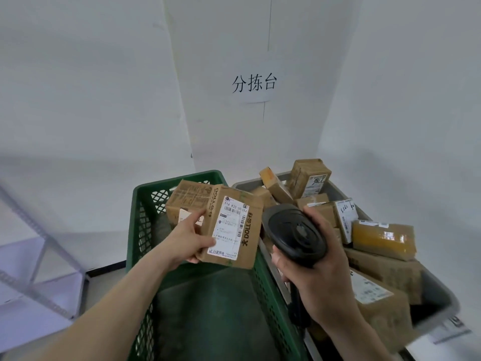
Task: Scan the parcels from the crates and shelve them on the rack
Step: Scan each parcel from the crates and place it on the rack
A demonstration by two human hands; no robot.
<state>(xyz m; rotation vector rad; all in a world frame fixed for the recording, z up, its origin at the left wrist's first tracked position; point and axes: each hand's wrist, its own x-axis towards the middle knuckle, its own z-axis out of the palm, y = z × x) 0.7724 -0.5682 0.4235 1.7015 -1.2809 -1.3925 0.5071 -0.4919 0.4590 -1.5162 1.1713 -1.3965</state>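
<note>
A small brown cardboard parcel (pixel 235 226) with a white shipping label and black "DOLL" lettering is gripped by the left hand (pixel 191 239), whose thumb is laid across the label's lower left corner and whose fingers are curled round the box's left side. It is held above the green perforated plastic crate (pixel 145 230), label turned upward. A black handheld barcode scanner (pixel 294 231) is clasped by the right hand (pixel 312 272), fingers wrapped round its handle; its rounded head is seen just beside the parcel's right edge, and whether the two touch cannot be told. A second brown cardboard box (pixel 186 199) is seen inside the green crate, behind the held parcel. To the right, a grey plastic crate (pixel 440 295) is heaped with taped cardboard parcels (pixel 382 237). A white metal rack (pixel 39 256) is visible at the left. A paper sign (pixel 253 83) with three black characters is fixed to the white wall.
</note>
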